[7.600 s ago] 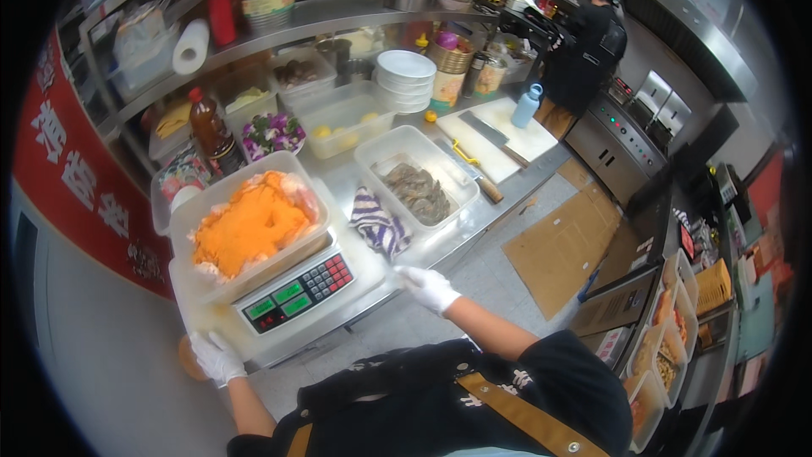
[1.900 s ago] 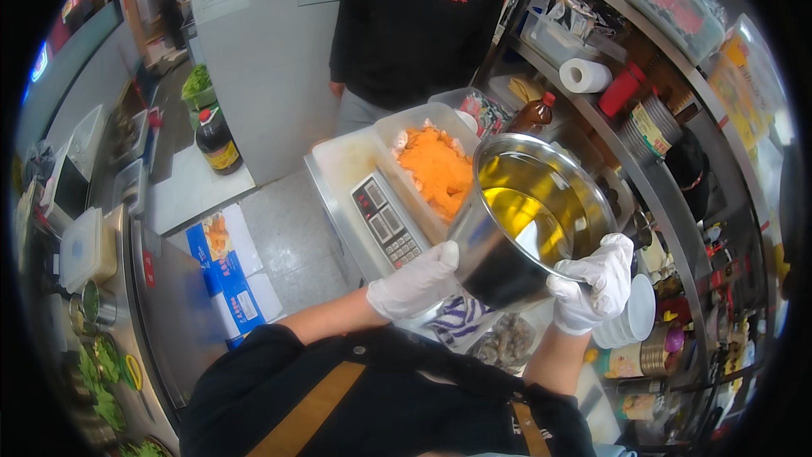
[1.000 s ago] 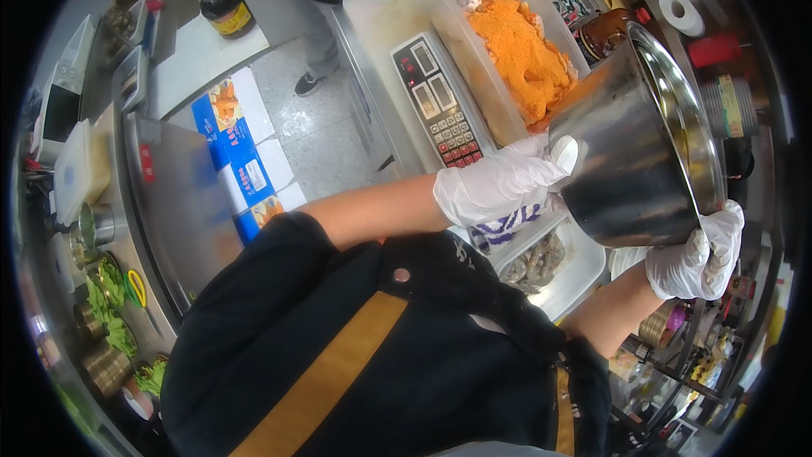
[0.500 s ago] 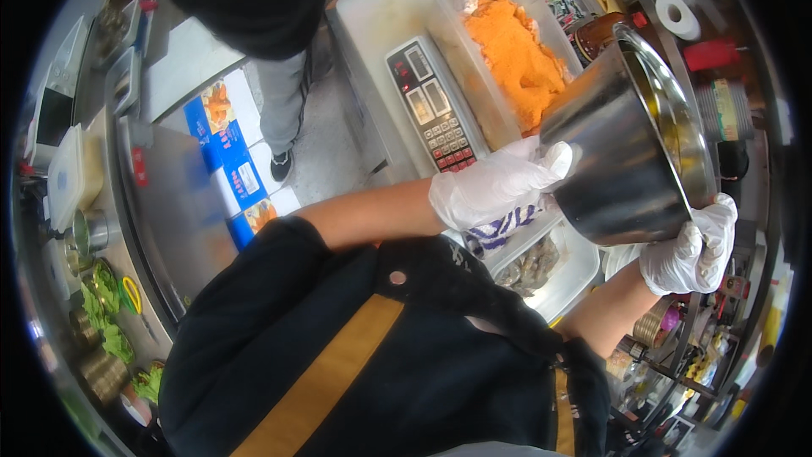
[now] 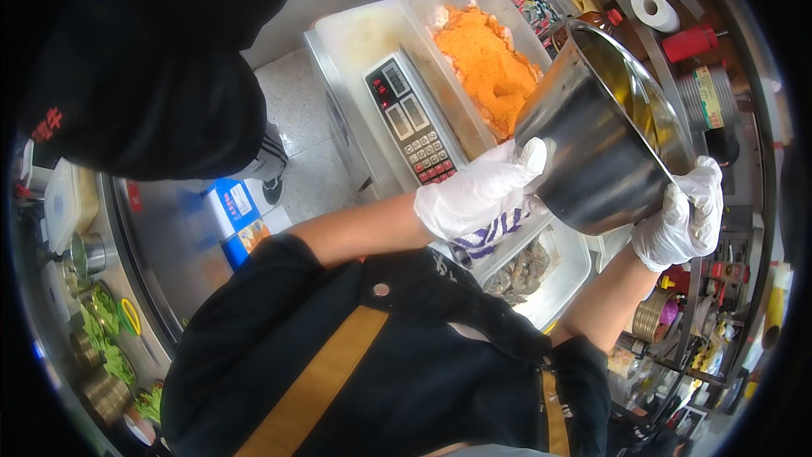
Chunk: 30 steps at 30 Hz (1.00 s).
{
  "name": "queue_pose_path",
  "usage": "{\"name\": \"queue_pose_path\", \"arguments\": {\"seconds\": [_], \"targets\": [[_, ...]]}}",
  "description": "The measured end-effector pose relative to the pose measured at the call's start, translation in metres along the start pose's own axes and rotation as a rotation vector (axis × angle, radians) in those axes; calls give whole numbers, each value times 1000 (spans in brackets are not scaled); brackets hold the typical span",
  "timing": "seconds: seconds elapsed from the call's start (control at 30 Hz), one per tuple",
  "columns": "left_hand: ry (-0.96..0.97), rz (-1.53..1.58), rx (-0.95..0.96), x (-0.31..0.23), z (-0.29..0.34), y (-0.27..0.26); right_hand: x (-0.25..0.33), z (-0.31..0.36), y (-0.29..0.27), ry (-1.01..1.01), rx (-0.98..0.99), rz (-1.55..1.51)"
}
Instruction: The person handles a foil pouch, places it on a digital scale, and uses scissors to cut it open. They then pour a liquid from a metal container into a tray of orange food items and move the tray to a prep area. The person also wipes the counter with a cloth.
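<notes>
A deep stainless steel pot (image 5: 584, 148) is tilted, its mouth turned to the far right, with yellow, oil-like liquid inside. My right hand (image 5: 682, 216), in a white glove, is closed on the pot's rim on the near side. Against the pot's base rests my gloved left hand (image 5: 478, 193), thumb pressed on the metal and its other fingers partly hidden below. Just beyond the left hand is a clear plastic tub (image 5: 420, 13) of orange powder (image 5: 486, 59) heaped over pale pieces. Beside that tub lies a digital scale (image 5: 412, 118) with a keypad.
Near the pot, another clear tub (image 5: 575, 258) holds greyish pieces. A person in black (image 5: 169, 59) stands at left, close to blue-and-white boxes (image 5: 237, 203). Leafy greens (image 5: 106, 330) and yellow-handled scissors (image 5: 129, 315) lie on the left counter. A paper roll (image 5: 655, 10) is at right.
The pot and both hands have shifted slightly left in view, along with the tubs and scale. The person in black has moved nearer on the left, covering some of the boxes.
</notes>
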<state>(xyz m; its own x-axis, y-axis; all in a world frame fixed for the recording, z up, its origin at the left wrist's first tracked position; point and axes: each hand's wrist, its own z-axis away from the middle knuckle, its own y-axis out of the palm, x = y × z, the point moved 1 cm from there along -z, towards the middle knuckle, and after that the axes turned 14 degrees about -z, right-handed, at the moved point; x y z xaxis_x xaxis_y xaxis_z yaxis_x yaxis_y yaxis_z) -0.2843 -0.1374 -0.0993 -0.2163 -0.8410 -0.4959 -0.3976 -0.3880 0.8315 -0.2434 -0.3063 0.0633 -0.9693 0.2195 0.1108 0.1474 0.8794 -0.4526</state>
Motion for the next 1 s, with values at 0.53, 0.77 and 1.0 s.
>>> {"name": "queue_pose_path", "arguments": {"seconds": [0.53,0.77,1.0], "targets": [[10,-25,-133,5,-13,1,-14,-5,-1,40,-18,1],[-28,25,-133,4,-12,5,-20,-5,-5,34,10,-10],[-47,25,-152,6,-13,6,-23,-3,-12,71,67,45]]}}
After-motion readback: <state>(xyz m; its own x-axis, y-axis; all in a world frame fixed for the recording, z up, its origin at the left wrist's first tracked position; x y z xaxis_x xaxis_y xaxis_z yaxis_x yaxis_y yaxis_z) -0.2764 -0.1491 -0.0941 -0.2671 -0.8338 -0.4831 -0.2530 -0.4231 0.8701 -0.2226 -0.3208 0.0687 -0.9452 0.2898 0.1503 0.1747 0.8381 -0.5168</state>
